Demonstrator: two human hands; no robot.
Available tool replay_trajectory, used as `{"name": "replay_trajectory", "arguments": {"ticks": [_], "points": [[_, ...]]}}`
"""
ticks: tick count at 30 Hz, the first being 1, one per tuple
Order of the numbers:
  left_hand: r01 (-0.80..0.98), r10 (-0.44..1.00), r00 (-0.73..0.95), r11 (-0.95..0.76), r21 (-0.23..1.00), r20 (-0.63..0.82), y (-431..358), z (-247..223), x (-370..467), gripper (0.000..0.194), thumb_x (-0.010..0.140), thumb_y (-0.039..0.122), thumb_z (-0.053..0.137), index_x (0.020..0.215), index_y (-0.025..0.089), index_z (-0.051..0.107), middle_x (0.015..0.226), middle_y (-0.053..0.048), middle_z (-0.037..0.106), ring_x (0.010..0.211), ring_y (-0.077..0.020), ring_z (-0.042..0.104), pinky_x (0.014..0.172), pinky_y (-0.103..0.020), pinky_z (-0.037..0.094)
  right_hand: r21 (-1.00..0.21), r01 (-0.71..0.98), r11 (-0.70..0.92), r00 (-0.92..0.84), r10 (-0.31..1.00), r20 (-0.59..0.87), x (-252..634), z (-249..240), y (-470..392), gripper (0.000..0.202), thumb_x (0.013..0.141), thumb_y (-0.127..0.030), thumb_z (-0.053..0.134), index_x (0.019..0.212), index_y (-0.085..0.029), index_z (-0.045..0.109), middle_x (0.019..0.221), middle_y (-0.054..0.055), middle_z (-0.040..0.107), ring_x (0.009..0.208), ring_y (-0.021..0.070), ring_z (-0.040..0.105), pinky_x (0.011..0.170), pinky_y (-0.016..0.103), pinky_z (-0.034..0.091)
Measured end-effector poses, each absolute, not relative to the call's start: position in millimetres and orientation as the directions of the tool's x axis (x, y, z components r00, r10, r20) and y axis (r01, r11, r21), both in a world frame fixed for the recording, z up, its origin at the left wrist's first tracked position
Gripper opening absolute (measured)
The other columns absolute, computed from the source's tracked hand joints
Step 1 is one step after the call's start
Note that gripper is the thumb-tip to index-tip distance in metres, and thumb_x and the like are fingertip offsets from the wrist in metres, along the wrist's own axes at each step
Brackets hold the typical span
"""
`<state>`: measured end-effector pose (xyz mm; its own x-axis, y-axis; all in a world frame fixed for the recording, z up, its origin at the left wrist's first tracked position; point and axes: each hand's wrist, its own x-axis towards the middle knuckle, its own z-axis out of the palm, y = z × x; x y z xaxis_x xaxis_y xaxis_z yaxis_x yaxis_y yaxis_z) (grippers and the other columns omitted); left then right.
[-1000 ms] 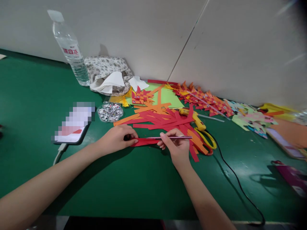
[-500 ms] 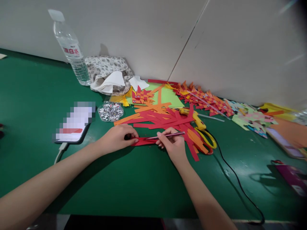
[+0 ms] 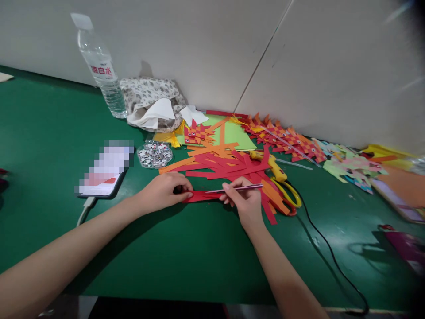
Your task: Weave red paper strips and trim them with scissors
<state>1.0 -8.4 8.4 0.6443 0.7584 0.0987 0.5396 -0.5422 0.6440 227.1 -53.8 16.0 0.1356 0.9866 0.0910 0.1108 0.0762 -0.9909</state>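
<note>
On the green table a red paper strip (image 3: 203,196) lies flat in front of me. My left hand (image 3: 168,189) has its thumb and fingers closed on the strip's left end. In my right hand (image 3: 241,197) is a slim pink pen-like tool (image 3: 250,187), pinched between thumb and fingers. Its thin tip points left and rests on or just above the strip; contact is hard to tell. The right fingers are at the strip's right end. Behind both hands lies a loose heap of red strips (image 3: 226,166) and orange strips (image 3: 217,148).
A yellow glue gun (image 3: 277,170) and yellow-handled scissors (image 3: 294,195) lie right of the heap; a black cord (image 3: 320,232) trails forward. Leftward are a phone (image 3: 108,170), googly eyes (image 3: 154,155), a bottle (image 3: 102,71) and a tissue pouch (image 3: 152,91). Woven paper fish (image 3: 282,135) line the wall.
My right hand and the pen-like tool have shifted slightly right along the red strip. The left hand stays on the strip's left end. The whole view has moved a little.
</note>
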Motion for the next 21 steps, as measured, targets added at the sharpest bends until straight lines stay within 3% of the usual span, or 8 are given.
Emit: {"name": "replay_trajectory", "arguments": {"ticks": [6,21], "points": [[0.540,0.753,0.653,-0.534,0.651,0.076,-9,10,2,0.016,0.085,0.027,0.055,0.084,0.019,0.069,0.078,-0.002,0.066,0.070,-0.0135,0.057,0.062,-0.023,0.042,-0.989,0.145,0.027,0.023,0.999,0.030,216,17,-55,0.025,0.075,-0.036,0.071,0.067,-0.020,0.053,0.056,0.000,0.067,0.046,0.0106,0.057,0.046,0.021,0.044],[0.539,0.761,0.643,-0.532,0.653,0.089,-8,9,2,0.016,0.085,0.029,0.056,0.085,0.019,0.068,0.077,-0.002,0.067,0.070,-0.0131,0.057,0.061,-0.023,0.042,-0.987,0.154,0.057,0.266,0.959,0.097,251,16,-45,0.023,0.067,-0.030,0.071,0.058,-0.019,0.053,0.043,-0.003,0.059,0.038,0.0086,0.049,0.039,0.019,0.036]]}}
